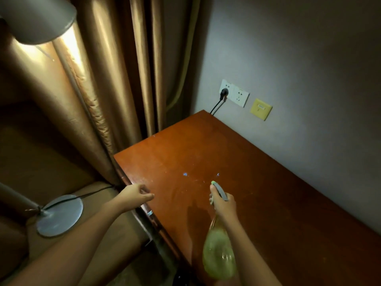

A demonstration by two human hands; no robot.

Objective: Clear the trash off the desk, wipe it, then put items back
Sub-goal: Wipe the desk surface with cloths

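Observation:
The reddish-brown wooden desk (257, 203) fills the right half of the view, with two small pale blue specks (185, 174) near its middle. My right hand (223, 203) grips the grey trigger head of a spray bottle (218, 256) holding yellow-green liquid, its nozzle pointing forward over the desk top. My left hand (136, 194) hovers at the desk's left edge, fingers loosely curled and holding nothing.
Gold curtains (115, 79) hang at the left. A lamp shade (37, 17) glows at the top left, its round metal base (59, 215) on a brown surface lower left. A wall socket (234, 92) with a black plug and a yellow plate (260, 109) are behind the desk.

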